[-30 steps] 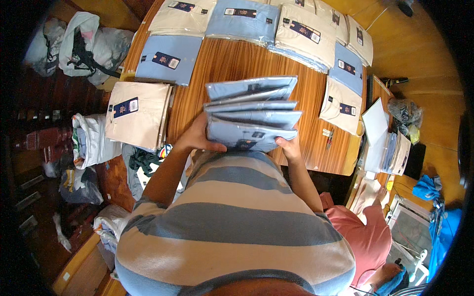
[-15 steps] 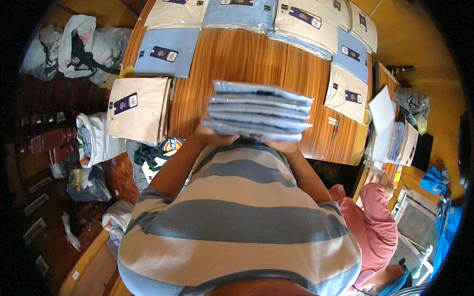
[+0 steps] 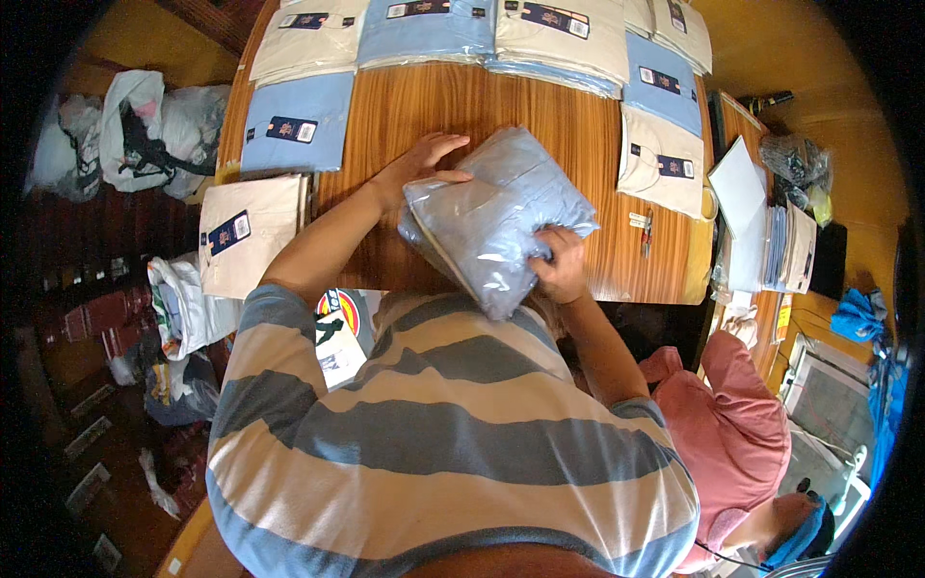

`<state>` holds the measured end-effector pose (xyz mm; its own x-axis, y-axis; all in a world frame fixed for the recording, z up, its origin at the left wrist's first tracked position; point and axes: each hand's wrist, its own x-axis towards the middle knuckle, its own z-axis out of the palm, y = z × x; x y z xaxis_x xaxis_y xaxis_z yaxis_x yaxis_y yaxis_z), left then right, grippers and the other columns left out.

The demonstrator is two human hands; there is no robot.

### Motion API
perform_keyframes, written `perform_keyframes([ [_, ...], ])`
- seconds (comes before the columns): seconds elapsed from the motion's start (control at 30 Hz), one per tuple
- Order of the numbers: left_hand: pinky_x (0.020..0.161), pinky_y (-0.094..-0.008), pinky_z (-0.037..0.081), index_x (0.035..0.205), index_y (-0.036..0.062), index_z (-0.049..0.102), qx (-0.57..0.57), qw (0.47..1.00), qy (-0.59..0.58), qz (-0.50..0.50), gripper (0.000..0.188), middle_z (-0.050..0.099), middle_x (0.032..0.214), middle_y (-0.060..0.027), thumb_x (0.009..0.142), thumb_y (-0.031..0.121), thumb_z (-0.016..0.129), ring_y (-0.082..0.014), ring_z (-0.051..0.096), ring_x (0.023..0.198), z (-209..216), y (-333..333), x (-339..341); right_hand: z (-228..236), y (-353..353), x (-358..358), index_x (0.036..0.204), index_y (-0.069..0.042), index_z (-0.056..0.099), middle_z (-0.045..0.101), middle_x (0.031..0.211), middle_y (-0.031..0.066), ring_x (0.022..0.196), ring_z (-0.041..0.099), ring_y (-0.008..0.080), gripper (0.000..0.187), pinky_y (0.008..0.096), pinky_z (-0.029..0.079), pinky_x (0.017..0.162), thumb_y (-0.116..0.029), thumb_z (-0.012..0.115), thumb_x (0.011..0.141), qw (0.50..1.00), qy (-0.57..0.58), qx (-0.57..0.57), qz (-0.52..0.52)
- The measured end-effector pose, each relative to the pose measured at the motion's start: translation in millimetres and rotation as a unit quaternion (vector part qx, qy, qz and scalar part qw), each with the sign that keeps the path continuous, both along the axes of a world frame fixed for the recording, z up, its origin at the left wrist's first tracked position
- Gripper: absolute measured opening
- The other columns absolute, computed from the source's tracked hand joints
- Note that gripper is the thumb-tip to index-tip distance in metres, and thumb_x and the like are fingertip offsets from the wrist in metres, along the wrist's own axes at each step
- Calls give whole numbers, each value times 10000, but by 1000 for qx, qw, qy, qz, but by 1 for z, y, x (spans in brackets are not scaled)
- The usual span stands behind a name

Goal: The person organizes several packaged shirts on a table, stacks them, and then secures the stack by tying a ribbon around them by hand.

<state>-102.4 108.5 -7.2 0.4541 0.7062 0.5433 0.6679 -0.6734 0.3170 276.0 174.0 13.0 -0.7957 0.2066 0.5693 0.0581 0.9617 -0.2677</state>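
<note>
A stack of folded blue shirts in clear plastic bags [image 3: 511, 207] lies turned askew at the near side of the wooden table, its near corner close to my body. My left hand [image 3: 424, 169] is at the stack's far left side, fingers stretched out and apart, with the thumb side touching the plastic. On the right part of the top pack, my right hand [image 3: 562, 268] has its fingers curled and pinching the shiny plastic. The shirts' lower layers show only along the left edge.
Tagged stacks of bagged shirts line the table [image 3: 405, 106]: cream shirts [image 3: 252, 236] at left, a blue shirt [image 3: 299, 116] behind them, more at the back and right. A small red-handled tool [image 3: 647, 231] lies at right. A person in pink [image 3: 742, 414] is at lower right.
The stack has gone from upright edge-on between both hands to lying flat and turned askew. My left hand has loosened to its far side; my right has moved onto its top.
</note>
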Motion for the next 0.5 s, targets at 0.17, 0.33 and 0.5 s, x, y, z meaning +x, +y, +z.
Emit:
perform_keyframes([
  [0.17, 1214, -468, 330, 1528, 228, 484, -381, 895, -149, 179, 597, 421, 1565, -205, 966, 280, 677, -393, 423, 1432, 43, 2, 7, -20, -27, 1, 1097, -293, 647, 558, 1296, 119, 1174, 560, 355, 289, 533, 470, 986, -239, 703, 819, 999, -25, -20, -41],
  [0.33, 1133, -412, 418, 1439, 38, 524, -310, 815, -285, 397, 538, 600, 1389, -154, 1046, 401, 579, -299, 544, 1314, 32, -61, 6, 14, -30, -2, 1301, -301, 623, 525, 1369, 128, 1244, 524, 355, 487, 537, 444, 1043, -277, 724, 825, 993, -113, -24, 13],
  [0.5, 1111, -386, 403, 1362, -41, 539, -287, 512, -694, 418, 554, 605, 1329, -161, 1054, 418, 577, -269, 551, 1254, -5, -160, 98, 82, 26, -3, 1381, -80, 562, 550, 1376, 187, 1258, 525, 392, 758, 535, 398, 1103, -410, 842, 759, 987, -86, -127, 46],
])
